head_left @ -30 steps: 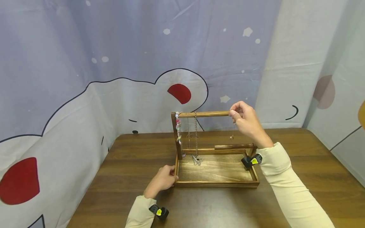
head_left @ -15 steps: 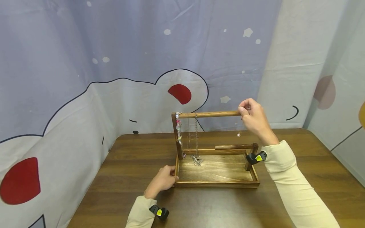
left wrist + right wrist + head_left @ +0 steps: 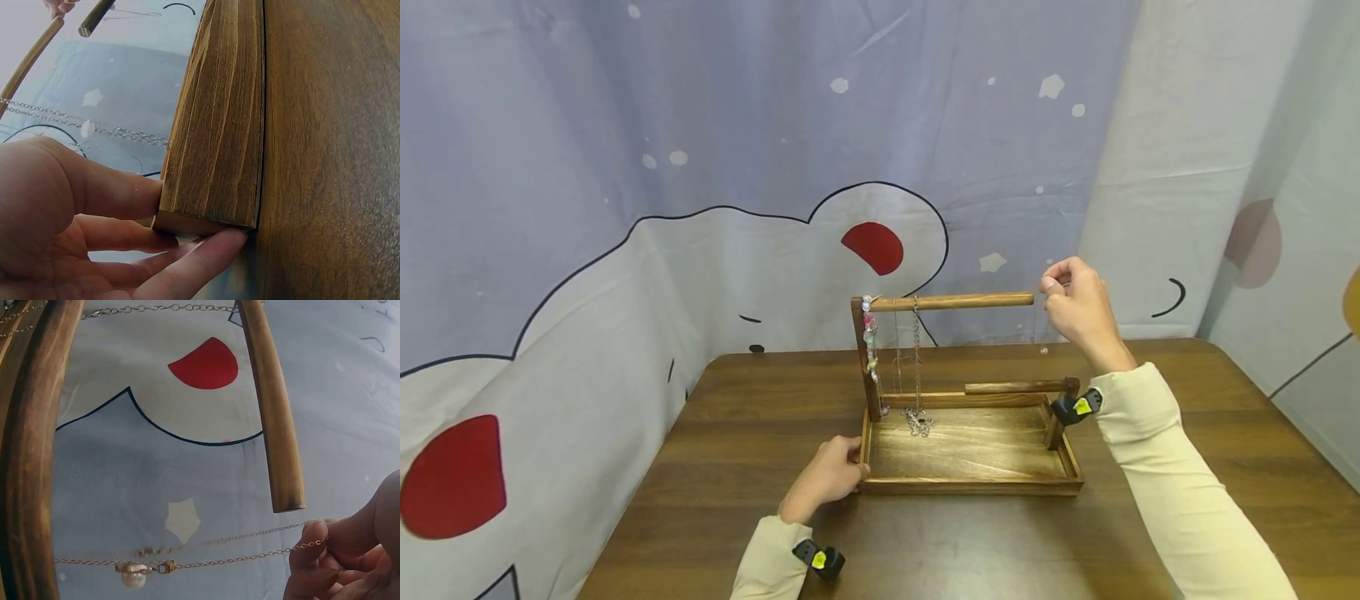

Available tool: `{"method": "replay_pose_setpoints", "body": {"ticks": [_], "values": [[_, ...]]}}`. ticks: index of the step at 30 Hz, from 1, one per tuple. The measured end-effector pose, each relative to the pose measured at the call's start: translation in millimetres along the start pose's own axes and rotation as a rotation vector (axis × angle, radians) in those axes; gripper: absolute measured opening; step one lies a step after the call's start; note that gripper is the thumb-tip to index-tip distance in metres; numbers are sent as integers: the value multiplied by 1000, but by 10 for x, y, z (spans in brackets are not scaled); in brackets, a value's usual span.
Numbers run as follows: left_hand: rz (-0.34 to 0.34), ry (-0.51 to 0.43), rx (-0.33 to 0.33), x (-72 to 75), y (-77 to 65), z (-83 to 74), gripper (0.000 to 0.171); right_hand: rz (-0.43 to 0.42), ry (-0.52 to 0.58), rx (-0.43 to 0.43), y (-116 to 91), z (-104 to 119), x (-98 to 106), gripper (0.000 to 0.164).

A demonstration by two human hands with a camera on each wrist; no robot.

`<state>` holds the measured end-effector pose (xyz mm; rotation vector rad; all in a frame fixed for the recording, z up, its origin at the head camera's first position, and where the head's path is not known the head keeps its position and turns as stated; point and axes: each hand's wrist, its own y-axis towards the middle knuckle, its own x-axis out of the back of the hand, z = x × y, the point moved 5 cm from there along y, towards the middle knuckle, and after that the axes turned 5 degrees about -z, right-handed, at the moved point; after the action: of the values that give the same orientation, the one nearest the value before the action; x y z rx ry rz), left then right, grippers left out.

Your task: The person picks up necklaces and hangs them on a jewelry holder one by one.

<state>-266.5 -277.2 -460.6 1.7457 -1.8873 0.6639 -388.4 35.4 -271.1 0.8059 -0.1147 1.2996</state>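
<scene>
My right hand (image 3: pixel 1078 310) pinches a thin gold chain necklace with a pearl pendant (image 3: pixel 133 577), just past the free end of the upper bar (image 3: pixel 970 300). In the right wrist view the chain hangs from the fingertips, apart from that bar. At the wooden jewelry stand's near left corner, my left hand (image 3: pixel 827 473) grips the tray (image 3: pixel 970 487), with thumb and fingers on either side of its edge. On the upper bar hang a beaded necklace (image 3: pixel 870 337), a thin chain (image 3: pixel 897 358) and a silver chain necklace (image 3: pixel 917 358), whose lower end reaches the tray floor.
A shorter lower bar (image 3: pixel 1015 387) juts left from a post (image 3: pixel 1054 429) at the stand's right side. The stand rests on a brown wooden table (image 3: pixel 737 417). Behind it hangs a printed curtain (image 3: pixel 760 125).
My right hand has slid right along the upper bar and off its free end, carrying the pearl necklace with it. The left hand stays on the tray corner.
</scene>
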Motion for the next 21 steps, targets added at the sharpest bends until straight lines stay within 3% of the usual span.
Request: {"method": "replay_pose_setpoints", "body": {"ticks": [8,21], "values": [[-4,-11,-3,-3,-1,-2,48,5,-41,19,57,38,-28,14],[-2,8,-13,11,-4,-26,49,24,-94,130,48,185,-107,11]]}}
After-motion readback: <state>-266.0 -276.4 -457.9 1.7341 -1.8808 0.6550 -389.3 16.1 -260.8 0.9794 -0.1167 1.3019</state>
